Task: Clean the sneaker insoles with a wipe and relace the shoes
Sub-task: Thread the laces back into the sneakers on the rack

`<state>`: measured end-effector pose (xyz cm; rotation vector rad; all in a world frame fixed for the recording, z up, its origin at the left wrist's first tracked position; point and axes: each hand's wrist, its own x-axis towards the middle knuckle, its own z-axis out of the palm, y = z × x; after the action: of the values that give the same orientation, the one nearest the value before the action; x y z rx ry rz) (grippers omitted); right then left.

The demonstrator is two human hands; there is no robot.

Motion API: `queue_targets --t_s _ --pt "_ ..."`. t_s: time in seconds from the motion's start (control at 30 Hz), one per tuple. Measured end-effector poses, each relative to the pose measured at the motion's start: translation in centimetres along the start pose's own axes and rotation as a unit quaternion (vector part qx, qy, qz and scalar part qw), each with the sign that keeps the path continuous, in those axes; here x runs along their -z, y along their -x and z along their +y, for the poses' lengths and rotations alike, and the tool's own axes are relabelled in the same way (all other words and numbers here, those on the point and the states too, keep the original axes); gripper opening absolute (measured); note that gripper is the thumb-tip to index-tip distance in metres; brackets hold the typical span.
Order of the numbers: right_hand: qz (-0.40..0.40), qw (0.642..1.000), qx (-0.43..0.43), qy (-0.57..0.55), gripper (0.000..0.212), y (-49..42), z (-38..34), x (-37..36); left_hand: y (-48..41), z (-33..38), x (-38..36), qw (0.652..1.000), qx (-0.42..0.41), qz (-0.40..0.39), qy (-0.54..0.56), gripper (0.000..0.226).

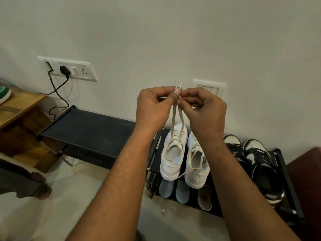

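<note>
Left hand (152, 108) and right hand (206, 110) each pinch one of 2 lace ends (173, 117), raised above left white sneaker (171, 160). Right white sneaker (196, 171) beside it on rack (86, 133). 3 insoles (182, 192) on shelf below. 2 black-white sneakers (260, 164) right.

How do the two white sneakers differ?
On the left white sneaker the lace ends rise taut, pinched by left hand and right hand; on the right white sneaker the lace lies slack across its opening. It sits nearer the camera than the left one. Both stand on the black rack.
</note>
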<state>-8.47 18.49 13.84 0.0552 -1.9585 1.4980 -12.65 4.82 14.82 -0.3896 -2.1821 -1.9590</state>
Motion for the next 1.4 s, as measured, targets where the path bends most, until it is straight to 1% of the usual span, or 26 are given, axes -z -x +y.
queue_targets --t_s 0.1,0.2,0.27,0.37,0.43,0.6,0.77,0.87,0.93,1.03,1.07,1.1,1.13,1.2,1.23,1.33,1.4 --pt "0.002 1.0 -0.009 -0.01 0.017 0.1 0.4 -0.2 0.0 -0.1 -0.1 1.0 -0.004 0.001 -0.003 0.01" --pt "-0.005 0.997 -0.047 -0.059 0.014 0.1 1.3 -0.7 -0.1 -0.3 -0.3 1.0 -0.001 0.001 0.026 0.01" --pt "-0.029 0.994 -0.073 -0.08 0.014 0.3 2.1 -1.2 -0.1 -0.3 -0.5 0.998 0.011 -0.003 0.058 0.011" --pt "-0.091 0.985 -0.113 -0.097 0.018 0.8 3.3 -1.6 -0.1 0.1 -0.6 0.996 0.031 0.004 0.082 0.013" --pt "-0.12 0.982 -0.117 -0.091 0.018 1.1 3.8 -1.6 -0.1 0.1 -0.4 0.994 0.049 0.012 0.097 0.015" --pt "-0.105 0.983 -0.125 -0.084 0.014 0.9 3.9 -1.3 -0.4 -0.8 0.5 0.995 0.055 0.024 0.083 0.017" --pt "-0.073 0.984 -0.141 -0.076 0.016 0.6 4.0 -1.2 -0.7 -2.2 0.8 0.993 0.042 0.074 0.086 0.009" --pt "-0.06 0.987 -0.134 -0.067 0.015 0.5 4.1 -1.3 -0.7 -3.3 0.9 0.993 0.029 0.085 0.081 0.008" --pt "-0.049 0.988 -0.134 -0.066 0.015 0.4 4.2 -1.2 -0.5 -3.9 1.0 0.996 0.011 0.081 0.045 0.021" --pt "-0.035 0.989 -0.128 -0.063 0.015 0.4 4.1 -1.1 -0.1 -4.6 1.2 0.997 -0.029 0.066 0.021 0.055" --pt "-0.029 0.989 -0.127 -0.065 0.016 0.4 4.1 -1.1 0.0 -4.8 1.2 0.997 -0.038 0.064 0.017 0.061" --pt "-0.024 0.99 -0.125 -0.065 0.016 0.4 4.0 -1.0 0.1 -5.0 1.1 0.997 -0.04 0.063 0.008 0.061" --pt "-0.02 0.991 -0.121 -0.062 0.015 0.4 4.0 -1.1 0.2 -5.2 0.9 0.997 -0.038 0.061 -0.007 0.055" --pt "-0.02 0.992 -0.111 -0.056 0.014 0.3 3.9 -1.1 0.2 -5.8 0.4 0.997 -0.025 0.053 -0.039 0.034" --pt "-0.022 0.993 -0.108 -0.053 0.015 0.3 4.0 -1.1 0.3 -6.2 0.1 0.998 -0.017 0.048 -0.047 0.029" --pt "-0.024 0.993 -0.107 -0.047 0.015 0.3 4.1 -1.0 0.8 -7.4 -0.9 0.999 0.007 0.031 -0.041 0.024" --pt "-0.019 0.993 -0.108 -0.049 0.015 0.3 4.1 -1.0 1.2 -8.0 -1.6 0.999 0.03 0.015 -0.01 0.022"
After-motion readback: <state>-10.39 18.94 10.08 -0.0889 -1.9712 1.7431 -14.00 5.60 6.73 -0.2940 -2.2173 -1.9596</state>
